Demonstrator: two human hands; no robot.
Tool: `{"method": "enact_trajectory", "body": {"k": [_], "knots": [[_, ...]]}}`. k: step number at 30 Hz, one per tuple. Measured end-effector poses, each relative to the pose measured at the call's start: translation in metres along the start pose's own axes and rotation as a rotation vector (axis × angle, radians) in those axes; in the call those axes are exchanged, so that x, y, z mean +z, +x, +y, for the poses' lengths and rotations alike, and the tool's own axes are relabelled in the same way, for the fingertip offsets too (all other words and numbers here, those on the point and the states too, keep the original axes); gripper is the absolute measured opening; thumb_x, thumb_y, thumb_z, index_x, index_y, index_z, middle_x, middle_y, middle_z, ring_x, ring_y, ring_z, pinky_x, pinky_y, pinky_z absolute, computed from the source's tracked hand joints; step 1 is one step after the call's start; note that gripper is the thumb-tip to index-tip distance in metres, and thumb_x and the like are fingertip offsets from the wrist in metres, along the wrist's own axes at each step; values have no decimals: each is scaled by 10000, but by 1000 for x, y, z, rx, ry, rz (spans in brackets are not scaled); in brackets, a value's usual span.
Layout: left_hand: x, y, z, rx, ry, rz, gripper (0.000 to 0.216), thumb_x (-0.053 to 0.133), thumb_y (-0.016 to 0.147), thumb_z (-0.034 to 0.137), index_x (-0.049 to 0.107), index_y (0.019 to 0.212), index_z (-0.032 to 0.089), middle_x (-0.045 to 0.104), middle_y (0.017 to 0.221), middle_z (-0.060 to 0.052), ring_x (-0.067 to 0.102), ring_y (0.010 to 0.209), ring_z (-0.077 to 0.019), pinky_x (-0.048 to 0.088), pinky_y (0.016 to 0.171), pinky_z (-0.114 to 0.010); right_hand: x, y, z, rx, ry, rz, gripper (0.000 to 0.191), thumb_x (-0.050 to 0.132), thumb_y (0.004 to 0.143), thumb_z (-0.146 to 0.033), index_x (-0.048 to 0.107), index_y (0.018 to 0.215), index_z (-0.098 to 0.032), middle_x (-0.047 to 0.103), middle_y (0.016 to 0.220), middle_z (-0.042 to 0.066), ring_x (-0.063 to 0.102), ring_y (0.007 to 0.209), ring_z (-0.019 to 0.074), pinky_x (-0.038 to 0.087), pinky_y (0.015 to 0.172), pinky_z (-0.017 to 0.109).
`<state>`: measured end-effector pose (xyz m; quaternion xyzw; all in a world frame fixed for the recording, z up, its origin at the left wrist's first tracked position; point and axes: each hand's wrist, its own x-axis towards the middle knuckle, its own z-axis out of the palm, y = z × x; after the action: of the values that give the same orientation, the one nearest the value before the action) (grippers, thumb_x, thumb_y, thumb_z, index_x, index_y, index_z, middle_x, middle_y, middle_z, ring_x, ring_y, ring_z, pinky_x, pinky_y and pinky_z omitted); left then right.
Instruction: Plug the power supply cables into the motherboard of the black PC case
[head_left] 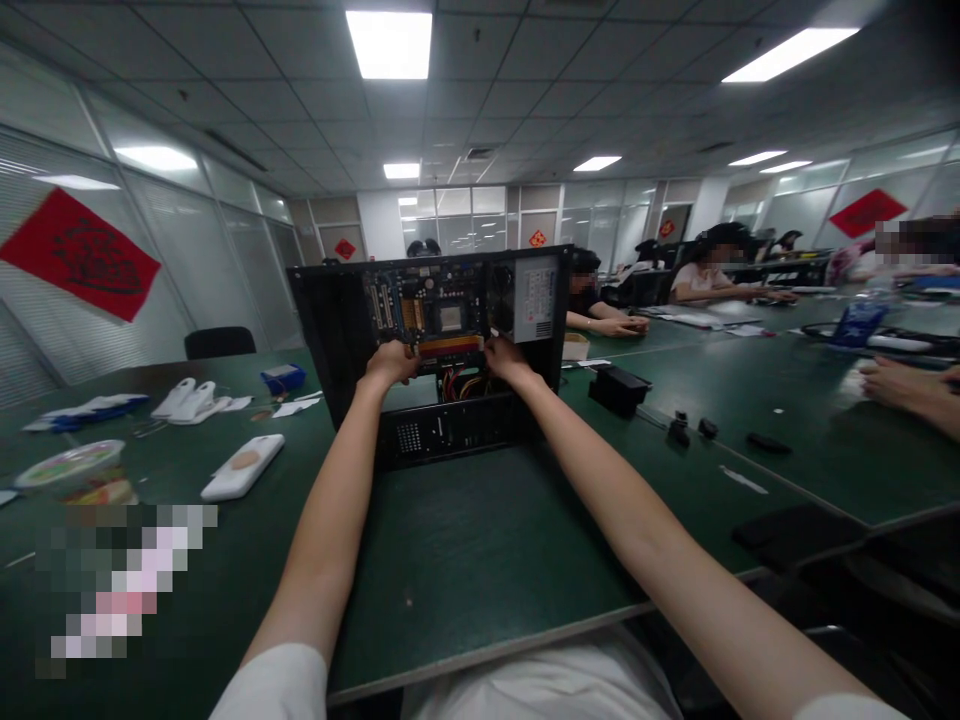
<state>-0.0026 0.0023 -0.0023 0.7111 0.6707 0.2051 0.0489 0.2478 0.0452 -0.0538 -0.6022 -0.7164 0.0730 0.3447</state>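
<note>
An open black computer case (337,330) stands on the green table (480,560) with its motherboard (442,310) facing me. A long red and yellow card (450,347) lies across the board's lower edge. My left hand (390,362) is closed on the card's left end. My right hand (506,360) is closed on its right end. Both arms stretch straight out. Coloured cables (465,385) hang just below the card. A power supply with a white label (534,300) fills the case's upper right corner.
On the left lie a white phone (242,466), white holders (191,400), a blue box (283,378) and a food cup (69,465). A black box (619,388) and small black parts (688,428) sit to the right. Other people sit at the far and right tables.
</note>
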Motion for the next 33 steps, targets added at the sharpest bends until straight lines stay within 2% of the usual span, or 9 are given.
{"method": "enact_trajectory", "body": {"k": [5,11,18,25,28,33], "knots": [[2,3,1,2,16,13,265,600,934,347,761,788,195,775,787,-50,720,679,-163,517,695,-250,1,0,0,-8,-2,22,312,476,1015,-187,715,1212,-147,754,1167,125,737,978,211,516,841,236],[-3,0,1,-14,-15,26,242,599,930,368,779,886,212,788,858,-57,729,723,-178,538,740,-267,0,-3,-1,-7,6,29,350,428,1022,-185,696,1246,-169,765,1119,112,745,852,195,532,795,243],[-10,-2,2,-23,15,173,259,645,880,327,808,1059,236,790,965,-99,732,907,-246,544,806,-308,-6,-9,-6,-25,12,57,364,412,1024,-176,679,1271,-150,752,1155,122,726,1012,209,514,904,248],[-13,-5,6,-1,-142,120,242,639,912,277,814,1035,163,789,867,-96,729,799,-211,534,705,-247,-8,-11,-7,-51,27,66,386,411,1011,-152,654,1311,-145,739,1177,127,701,1067,221,499,958,275],[-16,-10,10,-15,-223,119,266,619,930,251,801,1087,136,789,868,-92,724,729,-187,525,655,-230,-9,-12,-7,-73,34,77,385,417,1006,-151,647,1314,-137,726,1214,133,682,1120,226,488,992,287],[-17,-8,9,12,-230,146,283,597,935,227,800,1111,139,794,903,-93,741,794,-191,521,671,-226,-10,-13,-9,-100,38,101,390,432,1002,-151,631,1336,-126,671,1341,148,614,1261,237,454,1056,298]]}}
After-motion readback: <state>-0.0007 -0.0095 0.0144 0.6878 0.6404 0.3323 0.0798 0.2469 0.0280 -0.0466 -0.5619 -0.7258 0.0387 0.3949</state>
